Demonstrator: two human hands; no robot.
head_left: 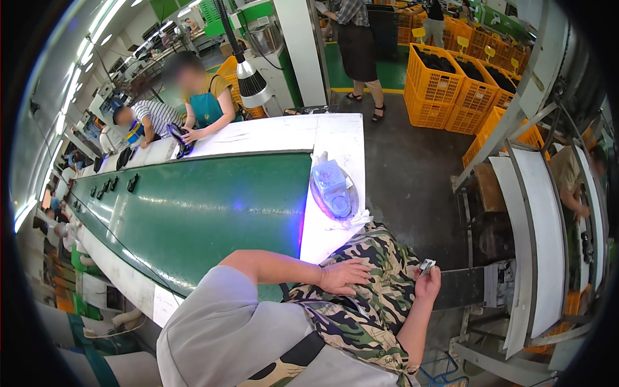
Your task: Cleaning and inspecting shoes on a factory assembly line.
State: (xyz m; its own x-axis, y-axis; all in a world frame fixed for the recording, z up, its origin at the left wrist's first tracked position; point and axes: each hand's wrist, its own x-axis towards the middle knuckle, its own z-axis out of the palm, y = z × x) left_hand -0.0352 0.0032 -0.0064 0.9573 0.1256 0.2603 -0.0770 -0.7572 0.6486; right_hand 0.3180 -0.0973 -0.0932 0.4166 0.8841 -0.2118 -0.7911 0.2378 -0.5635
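Note:
My left hand (pixel 346 276) lies flat, fingers stretched out, on the camouflage apron (pixel 380 258) over my lap. Beside the apron's right edge, my right hand (pixel 427 284) is closed on a small silver-and-white object (pixel 426 265), pinched between thumb and fingers. Its exact kind is too small to make out. Ahead of my left hand, a translucent blue container (pixel 332 184) stands on a round metal tray (pixel 351 187) at the white table corner, with crumpled white material (pixel 358 219) at the tray's near side.
A green conveyor belt (pixel 219 213) runs away to the left, carrying several black shoe-like parts (pixel 133 183). Across it, a co-worker in a teal apron (pixel 206 109) handles a black shoe (pixel 180 140). A lamp (pixel 251 84) hangs above. Orange crates (pixel 432 97) and a white-shelved rack (pixel 532 238) stand right.

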